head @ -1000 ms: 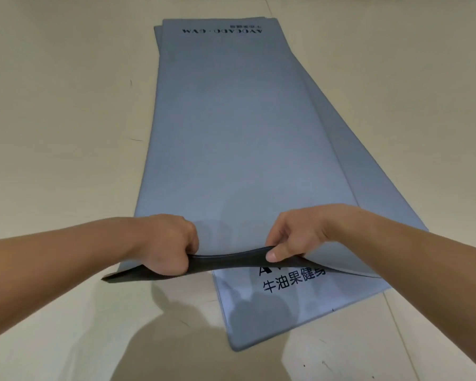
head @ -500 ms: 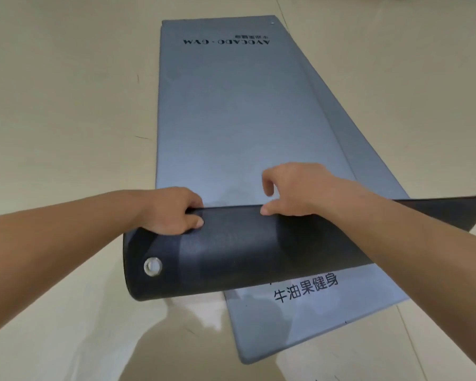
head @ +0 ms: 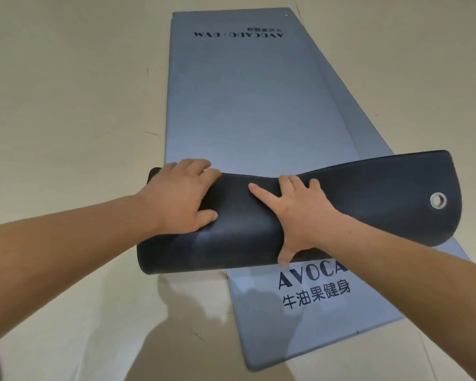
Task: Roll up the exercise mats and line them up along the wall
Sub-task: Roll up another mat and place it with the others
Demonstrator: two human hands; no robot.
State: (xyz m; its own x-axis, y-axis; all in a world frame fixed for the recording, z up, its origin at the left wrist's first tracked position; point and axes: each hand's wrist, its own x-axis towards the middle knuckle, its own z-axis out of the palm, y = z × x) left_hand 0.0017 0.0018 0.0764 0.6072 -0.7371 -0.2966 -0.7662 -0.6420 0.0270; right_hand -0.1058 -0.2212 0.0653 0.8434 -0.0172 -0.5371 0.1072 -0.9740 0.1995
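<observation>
Two grey-blue exercise mats lie stacked on the floor, the top mat [head: 242, 105] stretching away from me and the lower mat [head: 327, 320] skewed to the right beneath it. The top mat's near end is turned over into a loose roll [head: 231, 243] that shows its black underside. A flap with a metal eyelet [head: 438, 200] sticks out at the roll's right. My left hand [head: 182, 196] presses on the left part of the roll, fingers hooked over its far edge. My right hand [head: 297, 213] lies spread on the middle, thumb under the near side.
Beige floor [head: 66, 105] surrounds the mats on all sides. No wall shows in this view. Black lettering is printed at the far end of the top mat and the near end of the lower mat.
Both hands lifted the top mat's near edge and turned it forward. The fold has grown into a loose roll, and the hands now sit on top of it further from me.
</observation>
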